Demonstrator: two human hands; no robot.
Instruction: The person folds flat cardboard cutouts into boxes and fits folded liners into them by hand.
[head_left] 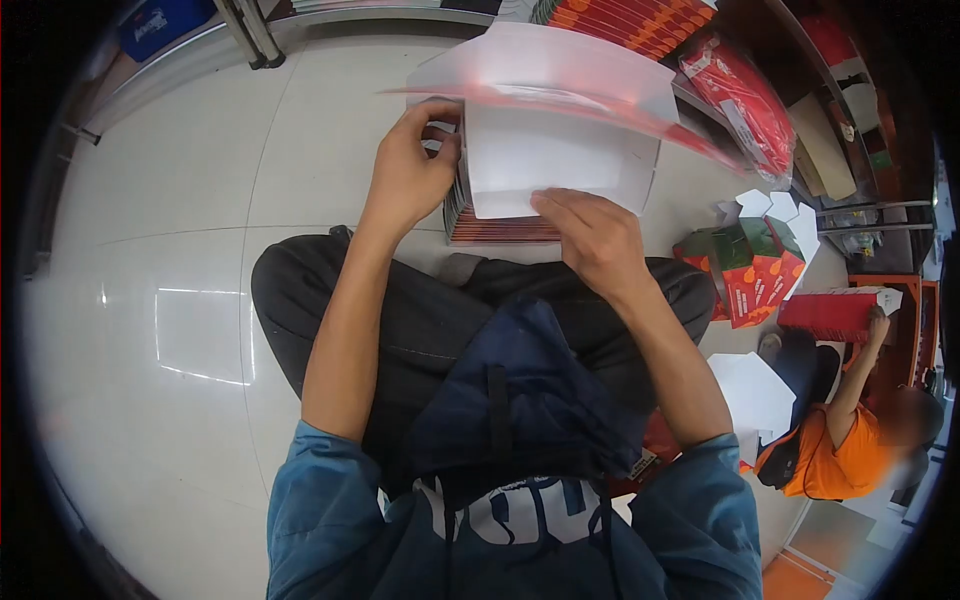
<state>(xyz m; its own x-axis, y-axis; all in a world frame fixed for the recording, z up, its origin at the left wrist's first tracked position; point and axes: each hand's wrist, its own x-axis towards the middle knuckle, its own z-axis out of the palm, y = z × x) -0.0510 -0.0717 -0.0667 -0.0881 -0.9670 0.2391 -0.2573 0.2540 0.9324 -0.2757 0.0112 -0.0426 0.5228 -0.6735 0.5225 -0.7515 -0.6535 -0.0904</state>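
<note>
Nearest me, a person sits on the pale tiled floor (200, 180), dark-trousered legs (310, 300) folded. Just past the shins is a stack of flat cartons (505, 232), with a white card sheet (555, 155), plain side up, on top.

The right hand (600, 240) rests at the sheet's near edge, fingers close together, tips touching the card; whether the thumb pinches from below, I cannot tell. The left hand (412, 165) is at the left edge, fingers curled with a gap showing by the thumb; I cannot tell if they grip. Across the sheet's far part runs a red-and-white panel (590, 105), blurred.

I'd judge the card light, springy and fairly stiff, smooth enough to slide, easily creased. Best held by opposite edges, fingertips flat, away from thin flaps and corners.

Farther off, to the right, stand opened red cartons (755, 280); beyond, a co-worker in orange (845, 450) has a hand on a long red box (830, 315). At the far side lie a plastic-wrapped red pack (740, 105) and a pile of red-printed card (625, 25).
</note>
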